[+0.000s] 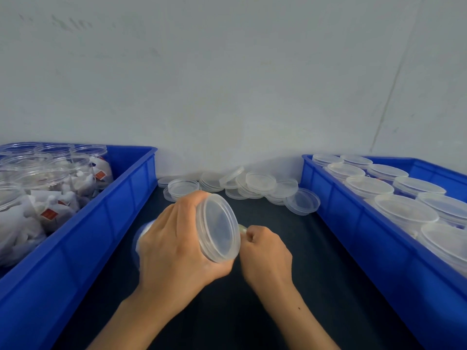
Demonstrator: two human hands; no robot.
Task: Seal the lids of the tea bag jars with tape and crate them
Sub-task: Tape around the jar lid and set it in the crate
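The left hand [174, 238] gripped a lidded jar [214, 228] sideways above the dark table [316, 274]; the right hand [265, 248] pinched something small, probably tape, at its lid. Likely light and slippery, best grasped round the body. Beyond lay loose lids [252, 184].

The left hand [174, 238] is seen from the back, its fingers curled over the body of a clear plastic lidded jar [217, 228] that is held on its side. The right hand [265, 251] is closed into a loose fist just beside the lid's rim, something small pinched at its fingertips. Both bare forearms are extended forward from the lower edge.
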